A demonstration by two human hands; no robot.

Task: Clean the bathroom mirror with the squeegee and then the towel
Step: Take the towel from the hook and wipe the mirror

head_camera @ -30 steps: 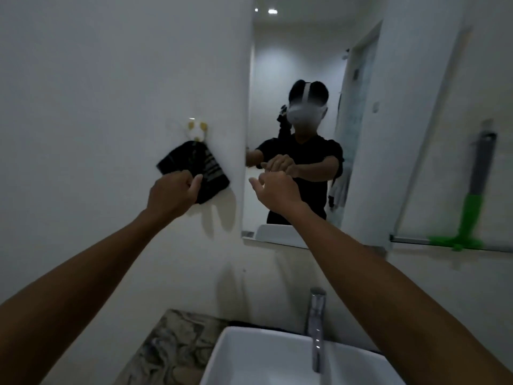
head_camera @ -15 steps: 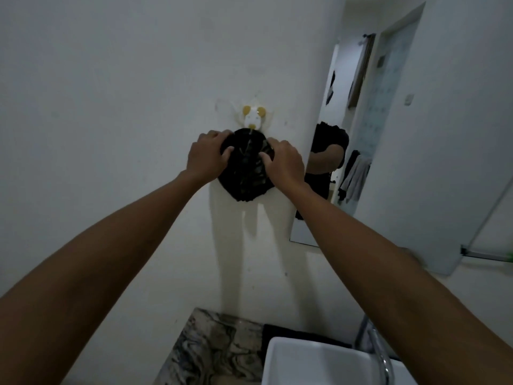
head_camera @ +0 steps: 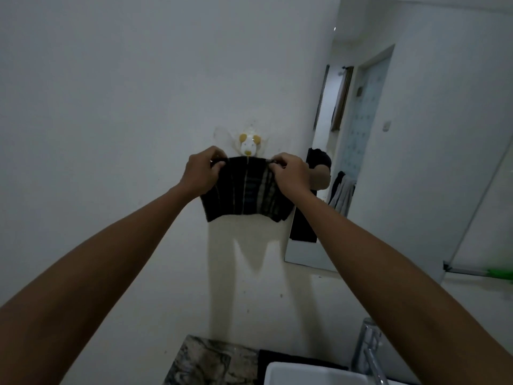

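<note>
1. Your left hand (head_camera: 200,171) is up at the wall (head_camera: 111,107), just below and to the left of the hook (head_camera: 249,145). Its fingers are curled and pinch the top left corner of the towel (head_camera: 244,194).
2. Your right hand (head_camera: 291,173) is just below and to the right of the hook. Its fingers are curled too, and they pinch the top right corner of the towel.
3. The towel is dark with pale stripes. You hold it spread out flat between both hands, right under the hook. Its top edge comes up close to the bottom of the hook. You cannot tell if the towel touches the hook.
4. The hook is small and white, with two yellow ears, like a little animal face. It sticks to the wall above the towel.
5. The mirror (head_camera: 416,162) is on the wall to the right of the hook. Its left edge is just beside your right hand. It shows a door and some hanging cloths in it.
6. The squeegee (head_camera: 501,273) is far to the right of the hook and lower down. Only a small green part shows at the picture's edge, on a thin rail (head_camera: 466,270) at the bottom of the mirror.
7. The sink (head_camera: 313,375) is well below the hook, a bit to the right. It is white.
8. The tap (head_camera: 369,351) stands at the right side of the sink. It is shiny metal.
9. The counter (head_camera: 205,362) is left of the sink, almost straight below the hook. It looks like swirly stone.
</note>
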